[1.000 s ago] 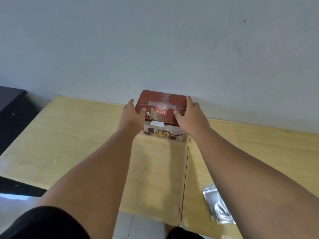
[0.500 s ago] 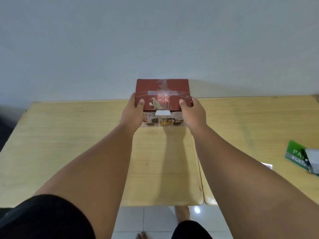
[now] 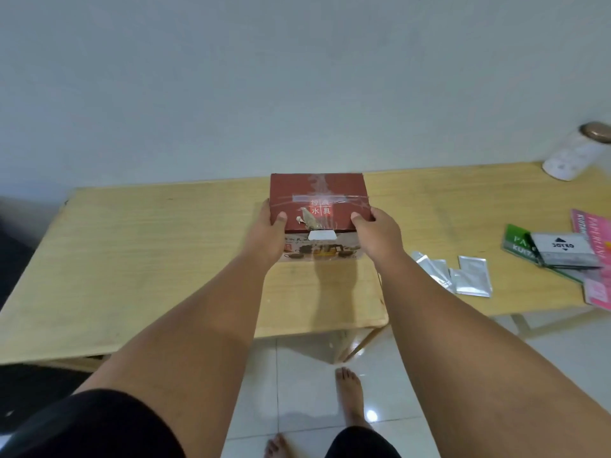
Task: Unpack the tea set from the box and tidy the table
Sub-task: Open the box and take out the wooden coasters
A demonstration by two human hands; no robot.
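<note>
Gripping box (image 3: pixel 318 200); left hand (image 3: pixel 266 234), right hand (image 3: pixel 378 234).

Pale wooden table (image 3: pixel 148 259): red box (image 3: pixel 319 200), foil sachets (image 3: pixel 463 276), booklets (image 3: pixel 562 256), white jar (image 3: pixel 575 153).

Home room, plain and domestic.
I stand barefoot (image 3: pixel 349 396) on glossy white floor tiles (image 3: pixel 291 385) at a low wooden table (image 3: pixel 139 259) against a bare pale wall (image 3: pixel 264 77); foil sachets (image 3: pixel 463 276) and printed packets (image 3: pixel 562 256) lie at right of frame.
</note>
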